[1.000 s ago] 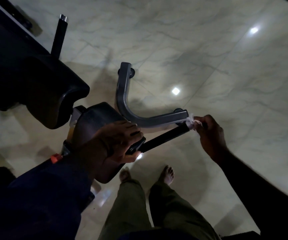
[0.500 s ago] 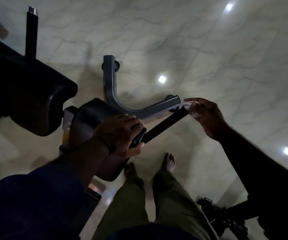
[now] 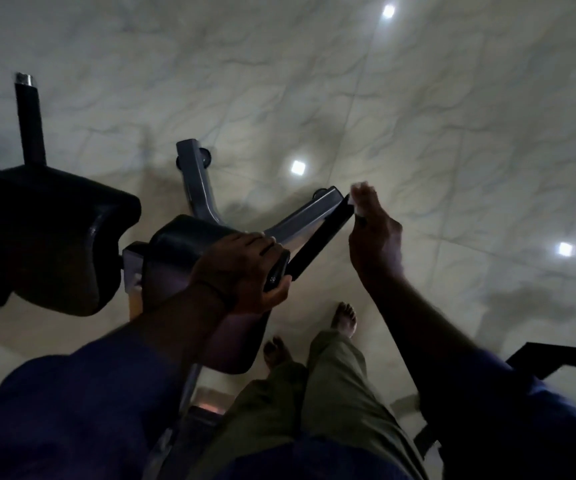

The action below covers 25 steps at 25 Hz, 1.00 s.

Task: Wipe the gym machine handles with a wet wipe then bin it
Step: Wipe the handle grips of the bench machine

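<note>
Right hand (image 3: 375, 237) rose — pinching wet wipe (image 3: 357, 195) at handle (image 3: 317, 239) tip | left hand (image 3: 241, 268) clasps base

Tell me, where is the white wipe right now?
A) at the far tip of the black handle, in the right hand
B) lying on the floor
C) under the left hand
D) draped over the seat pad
A: the wet wipe shows white at the right hand fingertips, against the black handle tip.

I'm getting a dim, murky feed, bright spots (image 3: 298, 167) glaring off the glossy floor (image 3: 453, 133), motion blur smearing the right hand (image 3: 375, 237), edges bowed.
</note>
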{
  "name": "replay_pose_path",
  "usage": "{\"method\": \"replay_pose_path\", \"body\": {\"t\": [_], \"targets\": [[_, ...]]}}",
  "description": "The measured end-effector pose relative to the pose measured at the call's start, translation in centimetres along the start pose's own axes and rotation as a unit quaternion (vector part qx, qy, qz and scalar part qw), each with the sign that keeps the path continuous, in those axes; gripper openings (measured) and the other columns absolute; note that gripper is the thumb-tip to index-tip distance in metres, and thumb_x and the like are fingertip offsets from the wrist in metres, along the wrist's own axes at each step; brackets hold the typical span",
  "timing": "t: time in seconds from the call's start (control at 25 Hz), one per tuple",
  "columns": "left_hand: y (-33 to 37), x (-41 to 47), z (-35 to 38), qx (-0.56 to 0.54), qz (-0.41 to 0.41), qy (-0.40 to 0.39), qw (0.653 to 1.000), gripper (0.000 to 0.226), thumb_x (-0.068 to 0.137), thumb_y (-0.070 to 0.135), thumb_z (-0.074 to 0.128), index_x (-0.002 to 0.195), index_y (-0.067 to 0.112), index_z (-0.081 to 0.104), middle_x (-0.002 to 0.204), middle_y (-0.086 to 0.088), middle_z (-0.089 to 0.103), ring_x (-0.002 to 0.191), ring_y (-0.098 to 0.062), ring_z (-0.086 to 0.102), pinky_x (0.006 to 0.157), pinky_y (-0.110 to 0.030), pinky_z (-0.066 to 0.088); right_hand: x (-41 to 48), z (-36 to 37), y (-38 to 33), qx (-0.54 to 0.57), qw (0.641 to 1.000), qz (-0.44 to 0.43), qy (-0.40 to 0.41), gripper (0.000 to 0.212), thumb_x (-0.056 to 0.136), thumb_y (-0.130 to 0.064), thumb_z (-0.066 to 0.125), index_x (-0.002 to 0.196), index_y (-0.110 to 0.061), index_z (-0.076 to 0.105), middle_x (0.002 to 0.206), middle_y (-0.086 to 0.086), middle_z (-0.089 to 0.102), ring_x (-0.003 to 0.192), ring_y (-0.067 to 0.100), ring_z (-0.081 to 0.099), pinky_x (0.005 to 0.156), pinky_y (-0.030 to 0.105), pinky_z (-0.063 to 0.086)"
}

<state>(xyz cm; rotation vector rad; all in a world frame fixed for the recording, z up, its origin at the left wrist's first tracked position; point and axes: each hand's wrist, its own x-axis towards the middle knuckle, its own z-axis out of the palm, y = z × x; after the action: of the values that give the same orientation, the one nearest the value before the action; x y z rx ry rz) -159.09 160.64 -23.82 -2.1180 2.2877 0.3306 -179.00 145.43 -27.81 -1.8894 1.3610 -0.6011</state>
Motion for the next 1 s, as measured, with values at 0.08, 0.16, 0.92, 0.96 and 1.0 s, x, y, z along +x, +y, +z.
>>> {"method": "replay_pose_path", "body": {"t": [0.08, 0.16, 0.92, 0.96, 1.0], "targets": [[-0.1, 0.2, 0.1, 0.004, -0.002, -0.001, 1.0, 0.058, 0.091, 0.057, 0.05, 0.12, 0.011, 0.07, 0.123, -0.013, 0.072, 0.109, -0.032, 0.069, 0.094, -0.042, 0.055, 1.4, -0.2, 0.1, -0.075, 0.993, -0.073, -0.049, 0.056, 0.09, -0.002, 0.038, 0.138, -0.017, 0.064, 0.15, 0.006, 0.056, 0.146, 0.017, 0.045, 0.116, 0.037, 0.044], [-0.2, 0.2, 0.3, 0.0, 0.0, 0.004, 1.0, 0.057, 0.09, 0.055, 0.051, 0.118, 0.01, 0.071, 0.123, -0.013, 0.072, 0.11, -0.033, 0.069, 0.095, -0.043, 0.054, 3.7, -0.8, -1.0, -0.112, 0.989, -0.064, -0.068, 0.042, 0.087, -0.007, 0.045, 0.116, -0.02, 0.072, 0.126, 0.007, 0.07, 0.119, 0.026, 0.065, 0.098, 0.038, 0.056], [0.0, 0.5, -0.1, -0.006, -0.014, -0.047, 0.999, 0.056, 0.087, 0.05, 0.057, 0.122, 0.007, 0.07, 0.125, -0.015, 0.07, 0.112, -0.035, 0.067, 0.096, -0.046, 0.053, -5.0, 4.5, 1.2, 0.382, 0.807, 0.41, -0.186, 0.02, 0.095, 0.008, 0.057, 0.102, -0.005, 0.071, 0.084, 0.009, 0.07, 0.075, 0.019, 0.063, 0.067, 0.025, 0.053], [-0.1, 0.5, -0.1, -0.006, -0.016, -0.052, 0.998, 0.057, 0.087, 0.05, 0.057, 0.122, 0.007, 0.069, 0.126, -0.015, 0.069, 0.113, -0.035, 0.066, 0.096, -0.046, 0.053, -3.3, 4.1, 1.4, 0.413, 0.799, 0.407, -0.159, 0.019, 0.095, 0.008, 0.056, 0.1, -0.005, 0.07, 0.078, 0.008, 0.069, 0.068, 0.017, 0.06, 0.061, 0.021, 0.049], [-0.1, 0.6, -0.1, -0.007, -0.018, -0.06, 0.998, 0.057, 0.087, 0.05, 0.056, 0.123, 0.007, 0.069, 0.127, -0.014, 0.069, 0.114, -0.035, 0.066, 0.097, -0.045, 0.052, -2.3, 4.1, 1.5, 0.445, 0.788, 0.404, -0.134, 0.019, 0.096, 0.007, 0.054, 0.1, -0.005, 0.069, 0.076, 0.006, 0.068, 0.065, 0.015, 0.057, 0.059, 0.02, 0.046]]}}
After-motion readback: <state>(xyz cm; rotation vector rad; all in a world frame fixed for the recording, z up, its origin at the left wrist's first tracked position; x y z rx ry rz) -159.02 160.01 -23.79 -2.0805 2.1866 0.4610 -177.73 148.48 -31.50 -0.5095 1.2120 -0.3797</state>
